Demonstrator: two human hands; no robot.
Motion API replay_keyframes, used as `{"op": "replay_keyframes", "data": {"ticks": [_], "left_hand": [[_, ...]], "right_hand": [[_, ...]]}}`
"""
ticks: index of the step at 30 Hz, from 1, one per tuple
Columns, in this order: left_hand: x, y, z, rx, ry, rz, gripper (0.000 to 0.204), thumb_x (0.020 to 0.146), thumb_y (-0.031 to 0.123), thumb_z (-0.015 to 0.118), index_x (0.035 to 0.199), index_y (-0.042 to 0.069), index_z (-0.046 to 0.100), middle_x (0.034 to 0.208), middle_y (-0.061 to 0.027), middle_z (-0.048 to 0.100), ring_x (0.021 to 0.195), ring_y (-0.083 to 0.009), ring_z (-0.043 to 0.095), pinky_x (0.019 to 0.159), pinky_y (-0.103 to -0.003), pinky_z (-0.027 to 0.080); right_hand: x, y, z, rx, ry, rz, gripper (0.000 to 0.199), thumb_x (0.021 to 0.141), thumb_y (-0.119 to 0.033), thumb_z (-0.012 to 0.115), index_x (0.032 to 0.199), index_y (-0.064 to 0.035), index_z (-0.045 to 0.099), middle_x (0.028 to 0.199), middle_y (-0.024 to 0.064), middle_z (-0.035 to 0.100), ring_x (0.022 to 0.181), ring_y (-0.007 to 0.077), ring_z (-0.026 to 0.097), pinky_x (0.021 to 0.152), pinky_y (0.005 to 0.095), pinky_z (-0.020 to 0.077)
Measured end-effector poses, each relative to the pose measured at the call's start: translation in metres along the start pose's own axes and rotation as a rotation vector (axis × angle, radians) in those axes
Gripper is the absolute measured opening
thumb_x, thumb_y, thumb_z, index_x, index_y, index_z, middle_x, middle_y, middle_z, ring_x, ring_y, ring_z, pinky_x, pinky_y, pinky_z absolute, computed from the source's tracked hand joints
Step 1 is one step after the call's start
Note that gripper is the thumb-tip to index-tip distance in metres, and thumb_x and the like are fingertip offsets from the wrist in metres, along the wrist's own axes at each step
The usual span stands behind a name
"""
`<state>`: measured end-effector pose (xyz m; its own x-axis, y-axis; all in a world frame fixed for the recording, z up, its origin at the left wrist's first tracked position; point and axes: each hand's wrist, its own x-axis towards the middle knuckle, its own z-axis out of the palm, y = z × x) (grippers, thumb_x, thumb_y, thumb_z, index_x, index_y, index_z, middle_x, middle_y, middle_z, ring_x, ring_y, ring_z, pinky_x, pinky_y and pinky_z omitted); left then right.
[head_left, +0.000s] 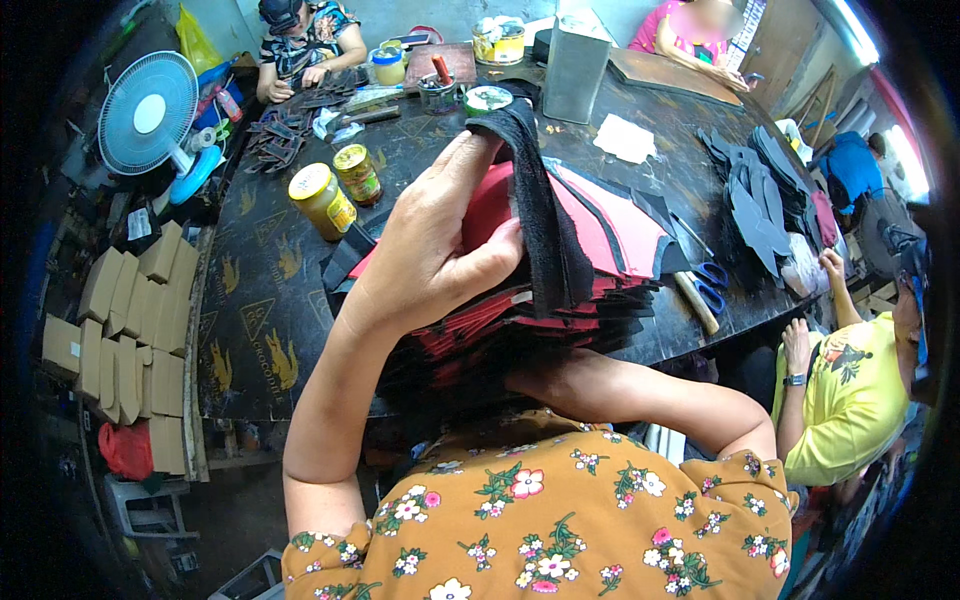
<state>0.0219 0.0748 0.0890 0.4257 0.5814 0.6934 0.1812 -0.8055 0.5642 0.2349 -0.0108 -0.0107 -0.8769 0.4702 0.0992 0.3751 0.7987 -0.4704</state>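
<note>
I saw left hand (pixel 430 250) mid-frame, fingers pinching black fuzzy strip (pixel 540 215), draped over red-and-black stack (pixel 590 260) at table edge (pixel 690 340), right hand (pixel 540 375) under stack, fingers hidden, cannot tell, scissors (pixel 705 285) just right.

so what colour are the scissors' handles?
Blue; the scissors lie right of the stack on the table, seen in the head view.
</note>
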Motion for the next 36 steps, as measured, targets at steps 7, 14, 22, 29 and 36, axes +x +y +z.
{"op": "replay_keyframes", "data": {"ticks": [7,14,22,29,36], "left_hand": [[-0.005,0.011,-0.007,-0.11,-0.077,-0.112,0.083,0.081,0.015,0.068,0.152,-0.007,0.03,0.145,-0.0129,0.05,0.128,-0.0172,0.05,0.113,-0.033,0.033],[-0.005,0.016,-0.005,-0.313,-0.076,-0.151,0.093,0.081,0.019,0.081,0.153,-0.006,0.029,0.146,-0.0134,0.05,0.128,-0.0164,0.051,0.115,-0.034,0.033],[-0.006,0.023,-0.009,-0.12,-0.083,0.138,0.054,0.078,0.012,0.083,0.122,-0.009,0.061,0.12,-0.0133,0.062,0.108,-0.0185,0.062,0.097,-0.031,0.047],[-0.01,0.031,-0.002,-0.454,-0.025,-0.079,0.077,0.086,0.006,0.078,0.147,-0.002,0.033,0.112,-0.0129,0.067,0.107,-0.014,0.063,0.099,-0.03,0.047],[-0.007,0.031,-0.005,-0.534,-0.038,-0.189,0.055,0.1,0.008,0.06,0.149,0.001,0.038,0.117,-0.0116,0.068,0.115,-0.0175,0.061,0.104,-0.034,0.044]], "right_hand": [[-0.012,-0.057,-0.128,0.196,-0.201,-0.168,0.039,0.089,-0.007,0.06,0.126,0.0005,0.055,0.096,0.0181,0.062,0.09,0.0382,0.065,0.074,0.0453,0.0536],[-0.001,-0.064,-0.151,-0.105,0.178,-0.112,0.036,0.078,-0.003,0.066,0.114,-0.0058,0.061,0.092,0.0122,0.063,0.087,0.033,0.067,0.071,0.0413,0.0543],[0.004,-0.057,-0.17,-0.399,0.346,-0.049,0.024,0.068,-0.004,0.072,0.088,-0.0116,0.062,0.078,0.0069,0.065,0.074,0.0322,0.066,0.061,0.0408,0.0509],[0.011,-0.037,-0.176,0.523,0.478,0.063,0.029,0.106,-0.027,0.056,0.093,-0.0013,0.06,0.081,-0.0066,0.049,0.079,0.0034,0.043,0.067,0.023,0.0415],[0.01,-0.029,-0.179,0.578,0.439,0.224,0.04,0.107,-0.039,0.051,0.086,-0.0062,0.059,0.072,-0.0099,0.041,0.067,0.0028,0.036,0.057,0.0221,0.0307]]}}
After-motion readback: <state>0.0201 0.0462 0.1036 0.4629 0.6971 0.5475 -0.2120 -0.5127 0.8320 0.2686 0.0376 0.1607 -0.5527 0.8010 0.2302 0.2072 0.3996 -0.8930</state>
